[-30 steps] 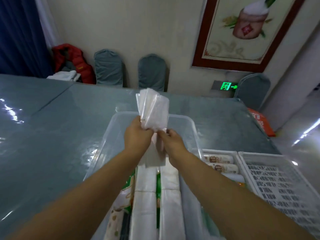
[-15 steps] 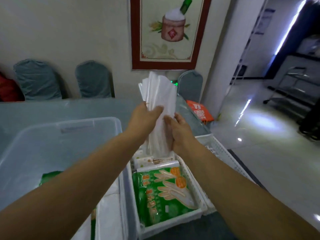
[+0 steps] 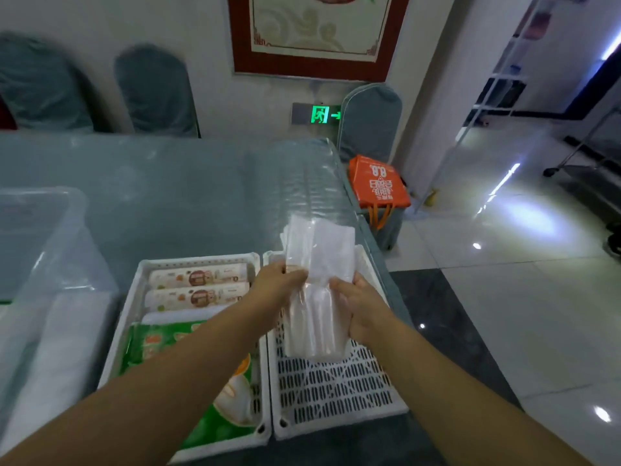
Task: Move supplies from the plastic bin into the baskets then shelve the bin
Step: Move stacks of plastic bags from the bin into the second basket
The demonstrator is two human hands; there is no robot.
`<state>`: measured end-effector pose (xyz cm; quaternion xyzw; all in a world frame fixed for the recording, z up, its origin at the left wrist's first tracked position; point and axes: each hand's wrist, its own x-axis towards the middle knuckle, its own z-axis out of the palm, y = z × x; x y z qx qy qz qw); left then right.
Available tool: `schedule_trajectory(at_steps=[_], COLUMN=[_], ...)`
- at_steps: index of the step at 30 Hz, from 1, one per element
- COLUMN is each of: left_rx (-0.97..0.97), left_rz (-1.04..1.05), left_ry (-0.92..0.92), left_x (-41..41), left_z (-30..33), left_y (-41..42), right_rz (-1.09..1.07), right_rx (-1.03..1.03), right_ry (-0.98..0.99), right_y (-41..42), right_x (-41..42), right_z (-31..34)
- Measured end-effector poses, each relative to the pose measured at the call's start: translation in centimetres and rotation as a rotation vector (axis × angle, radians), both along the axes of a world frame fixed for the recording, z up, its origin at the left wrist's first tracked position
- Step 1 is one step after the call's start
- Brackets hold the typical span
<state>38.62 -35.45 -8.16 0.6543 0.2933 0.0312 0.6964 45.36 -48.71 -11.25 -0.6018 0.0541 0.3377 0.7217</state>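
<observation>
Both hands on one clear packet of white supplies (image 3: 317,290), held upright over the right basket (image 3: 336,391), lower end hanging just above the slotted floor. Left hand (image 3: 275,284) pinching the packet's left edge with thumb and fingers, right hand (image 3: 358,309) curled round the right side lower down. Right basket otherwise bare white grid. Left basket (image 3: 148,267) right beside it, touching along the rims, already stuffed with two printed rolls (image 3: 198,285) at the far end and a green pack (image 3: 215,428) nearer. Clear plastic bin (image 3: 50,250) off to the left on the glass-topped table (image 3: 168,183), white bundles (image 3: 64,348) inside. Orange bag (image 3: 378,183) on the floor past the table corner.
</observation>
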Motion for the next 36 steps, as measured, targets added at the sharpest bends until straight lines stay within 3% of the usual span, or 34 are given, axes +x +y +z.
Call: schedule_trajectory(at_steps=[4, 10, 13, 17, 21, 27, 36], left_rx=[0.012, 0.222, 0.320, 0.435, 0.612, 0.472, 0.341], left_rz=[0.090, 0.108, 0.065, -0.038, -0.075, -0.086, -0.032], left_ry=[0.130, 0.178, 0.175, 0.300, 0.242, 0.301, 0.292], left_x=[-0.2, -1.4, -2.7, -4.4, -5.3, -4.8, -2.3], left_z=[-4.9, -8.8, -9.7, -10.2, -10.1, -10.6, -10.0], left_y=[-1.8, -4.0, -4.9, -5.7, -5.7, -6.4, -6.4], right_rz=[0.083, 0.133, 0.149, 0.193, 0.159, 0.116, 0.071], right_rx=[-0.151, -0.326, -0.417, -0.487, -0.568, -0.720, -0.486], right_ry=[0.089, 0.058, 0.036, 0.005, -0.083, -0.309, -0.132], right_y=[-1.8, -3.1, -3.1, -2.4, -1.5, -2.1, -3.3], right_x=[0.8, 0.1, -0.7, -1.4, -2.2, -2.8, -0.8], right_z=[-3.4, -7.3, -8.1, -8.5, -9.1, -9.9, -8.0])
